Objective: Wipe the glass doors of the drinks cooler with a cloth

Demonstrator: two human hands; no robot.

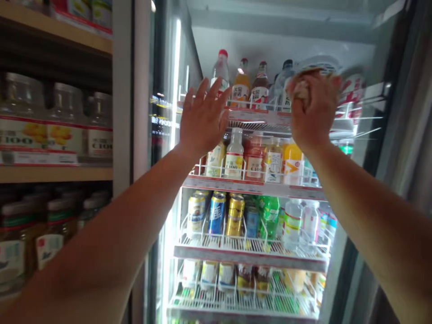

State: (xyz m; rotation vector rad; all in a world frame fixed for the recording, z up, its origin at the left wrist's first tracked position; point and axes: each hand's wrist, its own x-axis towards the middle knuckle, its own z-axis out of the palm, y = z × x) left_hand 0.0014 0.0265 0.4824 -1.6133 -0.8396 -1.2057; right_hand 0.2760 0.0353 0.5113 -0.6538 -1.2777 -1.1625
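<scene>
My left hand (204, 119) is raised with its fingers spread and holds nothing. It is in front of the upper left part of a lit drinks fridge, near a clear bottle with a red cap (221, 67). My right hand (313, 105), a little blurred, is closed around a crumpled cloth (301, 92) at the height of the top shelf. Behind it stand a dark-capped bottle (286, 83) and a red-and-white package (353, 92). Whether either palm touches a glass pane, I cannot tell.
Wire shelves (249, 253) carry bottles and cans, among them a blue can (217, 213), a gold can (235, 215) and a green bottle (270, 213). A bright light strip (176, 81) runs down the fridge's left side. Wooden shelves (57, 174) with jars (65, 121) stand at left.
</scene>
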